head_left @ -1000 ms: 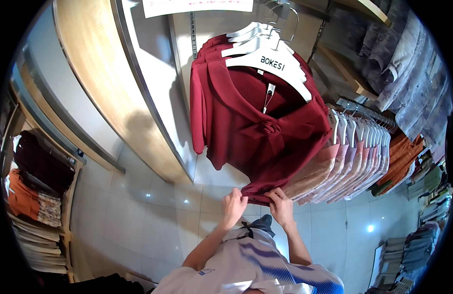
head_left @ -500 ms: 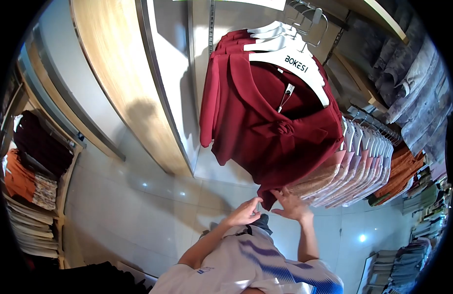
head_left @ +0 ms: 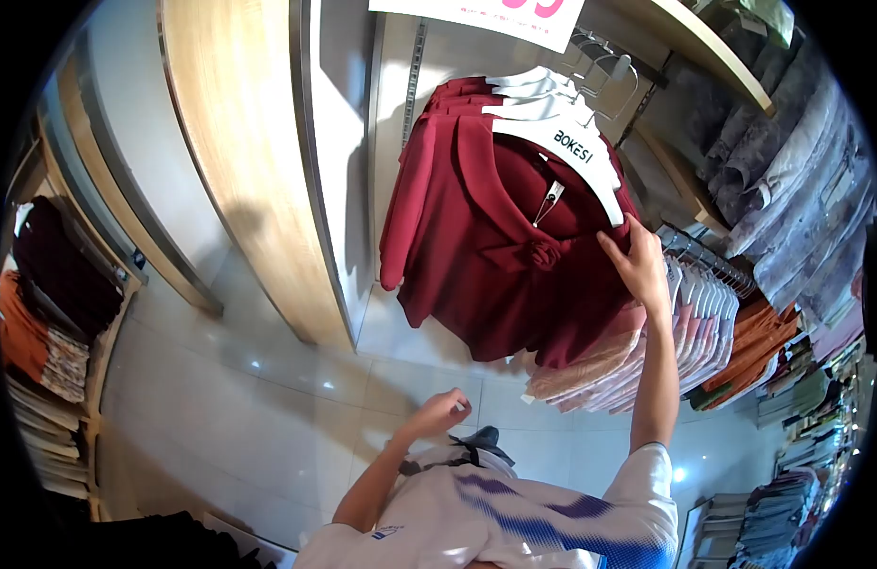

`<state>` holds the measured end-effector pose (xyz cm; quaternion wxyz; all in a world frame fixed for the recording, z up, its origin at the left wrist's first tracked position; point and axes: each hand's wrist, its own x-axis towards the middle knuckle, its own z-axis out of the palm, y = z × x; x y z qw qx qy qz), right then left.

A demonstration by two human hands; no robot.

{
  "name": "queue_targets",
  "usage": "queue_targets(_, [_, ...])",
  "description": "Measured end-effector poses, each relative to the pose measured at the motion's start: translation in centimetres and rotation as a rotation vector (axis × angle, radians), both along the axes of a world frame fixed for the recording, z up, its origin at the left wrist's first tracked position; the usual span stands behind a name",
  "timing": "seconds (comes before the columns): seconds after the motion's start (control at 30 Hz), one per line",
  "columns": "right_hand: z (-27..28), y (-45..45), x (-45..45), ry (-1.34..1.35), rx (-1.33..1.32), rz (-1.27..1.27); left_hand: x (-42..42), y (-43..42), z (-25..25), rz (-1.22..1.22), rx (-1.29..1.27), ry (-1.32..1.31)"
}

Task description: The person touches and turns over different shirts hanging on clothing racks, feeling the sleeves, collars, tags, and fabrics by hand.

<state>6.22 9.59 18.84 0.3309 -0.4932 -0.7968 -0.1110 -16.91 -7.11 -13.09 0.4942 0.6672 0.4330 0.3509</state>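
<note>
A dark red blouse point(head_left: 514, 275) with a fabric rose at the neckline hangs on a white hanger point(head_left: 576, 142) marked BOKESI, in front of several similar garments. My right hand point(head_left: 639, 264) pinches the blouse's shoulder at the lower end of the hanger, thumb toward the front. Inside the open neckline dangles a white tag point(head_left: 553, 195). Below the blouse and apart from it, my left hand point(head_left: 441, 412) is held low with curled fingers and nothing visible in them.
A rack of pink and pale striped garments point(head_left: 680, 327) hangs right of the blouse. Grey-blue patterned clothes point(head_left: 789, 171) hang farther right. A wooden panel point(head_left: 244, 161) stands at the left, and a price sign point(head_left: 486, 14) is overhead. Shelves with folded clothes point(head_left: 50, 417) line the far left.
My right hand has moved up from the blouse's hem to its shoulder. My left hand has left the hem and dropped lower left. The hem now hangs loose.
</note>
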Motion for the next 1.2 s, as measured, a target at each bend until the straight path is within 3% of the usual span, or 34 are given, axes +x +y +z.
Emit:
queue_targets(0.03, [0.0, 0.1, 0.0, 0.079, 0.019, 0.104, -0.4, 0.1, -0.4, -0.003, -0.001, -0.006])
queue_targets(0.17, [2.4, -1.4, -0.2, 0.139, -0.251, 0.064, -1.8, 2.4, 2.2, 0.034, -0.042, -0.145])
queue_targets(0.23, [3.1, -2.6, -0.6, 0.241, -0.185, 0.174, -1.6, 3.4, 5.1, 0.187, 0.121, -0.452])
queue_targets(0.3, [3.9, -3.8, -0.2, 0.313, -0.308, 0.19, -1.8, 4.3, 11.2, 0.301, 0.406, -0.211])
queue_targets(0.43, [3.6, -7.2, -0.1, 0.4, -0.416, 0.214, 0.2, 5.8, 21.4, 0.542, 0.959, 0.005])
queue_targets(0.5, [2.4, -8.8, -0.2, 0.501, -0.478, 0.28, 2.8, 6.1, 21.5, 0.626, 0.839, 0.131])
queue_targets(0.53, [2.1, -9.7, -0.3, 0.492, -0.504, 0.257, 3.9, 6.3, 21.1, 0.536, 0.537, 0.097])
queue_targets(0.57, [1.8, -10.3, -0.2, 0.483, -0.527, 0.236, 4.0, 6.6, 21.3, 0.347, 0.497, -0.173])
queue_targets(0.63, [0.6, -10.4, 1.0, 0.481, -0.462, 0.264, 5.6, 6.3, 20.2, 0.247, 0.213, -0.764])
queue_targets(0.67, [0.3, -10.5, 1.7, 0.488, -0.456, 0.284, 4.8, 5.5, 19.7, 0.189, -0.053, -0.701])
queue_targets(0.7, [-0.1, -10.4, 2.4, 0.495, -0.452, 0.305, 4.7, 5.0, 19.6, 0.126, -0.197, -0.84])
queue_targets(0.77, [-1.4, -10.2, 3.9, 0.582, -0.471, 0.351, 5.2, 4.0, 18.5, 0.169, -0.309, -0.924])
queue_targets(0.83, [-1.6, -10.4, 5.3, 0.596, -0.611, 0.329, 6.4, 2.1, 19.6, 0.22, -0.263, -0.872])
queue_targets(0.97, [-4.0, -10.3, 8.2, 0.669, -0.588, 0.44, 9.2, -1.3, 20.7, 0.31, -0.196, -0.803])
queue_targets(1.0, [-4.5, -10.4, 9.1, 0.684, -0.616, 0.458, 9.6, -2.1, 20.9, 0.178, -0.148, -0.798])
queue_targets(1.07, [-4.9, -10.7, 10.6, 0.699, -0.67, 0.497, 10.3, -2.7, 18.8, 0.141, -0.11, -0.8])
queue_targets(1.2, [-6.2, -11.1, 12.7, 0.705, -0.698, 0.56, 14.4, -5.1, 20.2, 0.308, -0.073, -0.735])
